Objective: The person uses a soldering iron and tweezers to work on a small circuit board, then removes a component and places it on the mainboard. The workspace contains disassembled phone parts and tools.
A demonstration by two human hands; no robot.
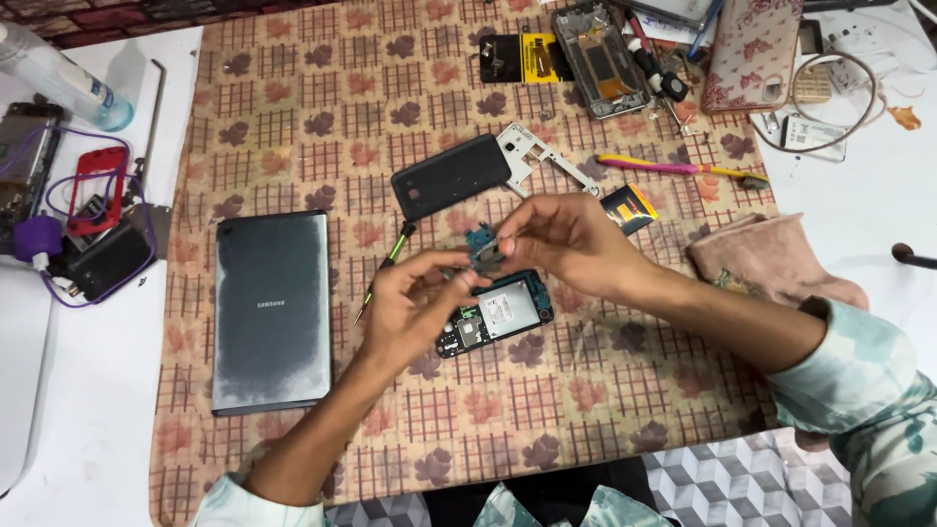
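Observation:
Both my hands meet over the middle of the patterned cloth (605, 390). My left hand (415, 303) and my right hand (566, 239) pinch a small blue-green circuit board (482, 246) between their fingertips. Just below them lies an opened phone body (498, 312) with its inner parts showing. A black phone back cover (451, 176) and a white mid-frame (542, 161) lie just beyond the hands. A green-handled screwdriver (384, 268) rests to the left of my left hand.
A dark grey tablet (271, 310) lies face down at the left. A pink cloth (771, 263), a yellow-pink tool (673, 168), a patterned phone case (752, 54), another phone frame (600, 59), a clear bottle (63, 78) and cabled gear (78, 224) ring the work area.

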